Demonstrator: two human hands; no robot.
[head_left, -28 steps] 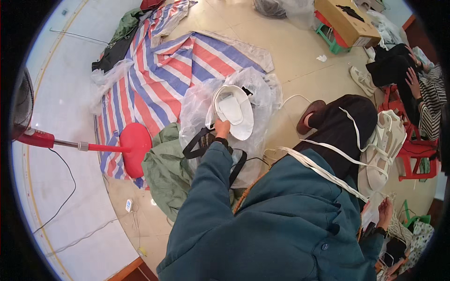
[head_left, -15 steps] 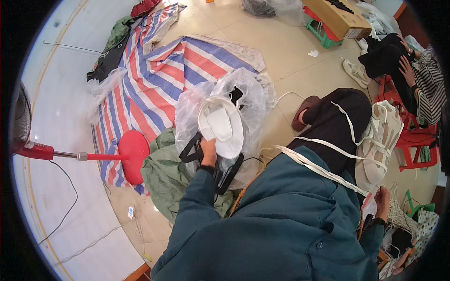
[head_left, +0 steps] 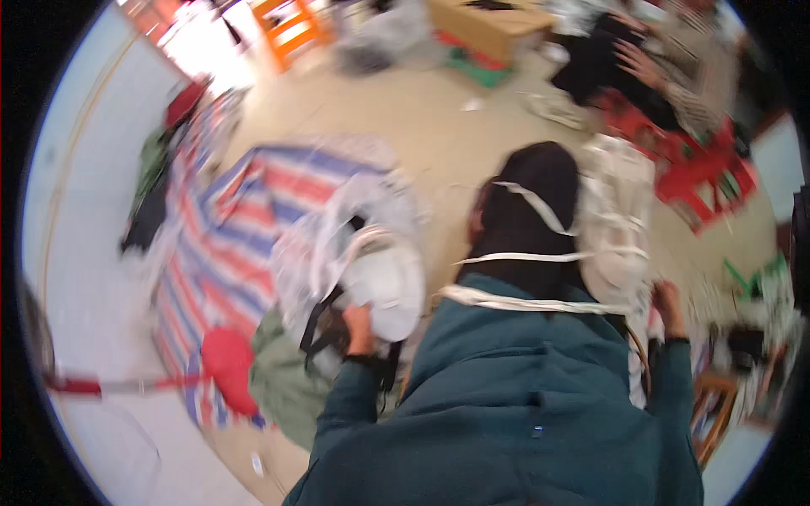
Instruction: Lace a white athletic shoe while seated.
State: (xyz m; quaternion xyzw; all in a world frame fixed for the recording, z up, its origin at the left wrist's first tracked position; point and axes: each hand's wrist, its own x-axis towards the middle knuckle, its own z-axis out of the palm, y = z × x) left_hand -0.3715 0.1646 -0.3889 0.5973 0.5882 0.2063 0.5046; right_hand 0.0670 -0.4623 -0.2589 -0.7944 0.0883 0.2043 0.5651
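My left hand (head_left: pixel 359 329) is closed on the near rim of a white, oval, hat-like piece (head_left: pixel 386 291). Black straps (head_left: pixel 325 325) lie against that hand. Under the piece is a crumpled clear plastic bag (head_left: pixel 295 253). My right hand (head_left: pixel 666 305) is beside my right thigh, near the end of a bunch of flat white laces (head_left: pixel 540 302) that crosses my lap. Motion smears its fingers, so its grip is unclear. Just beyond it, a white, shoe-like bundle (head_left: pixel 614 211) rests along my leg, with lace strands running over it.
Red-white-blue striped sheeting (head_left: pixel 245 219) covers the floor at left, with green cloth (head_left: pixel 287 379) and a red fan base (head_left: pixel 228 371). Ahead stands a cardboard box (head_left: pixel 489 25) on a green stool (head_left: pixel 477 67). Another person (head_left: pixel 688 67) sits at far right near red stools (head_left: pixel 700 185).
The view has swung and blurred, bringing an orange stool into sight at the top. My left hand stays on the white piece; my right hand remains beside my thigh.
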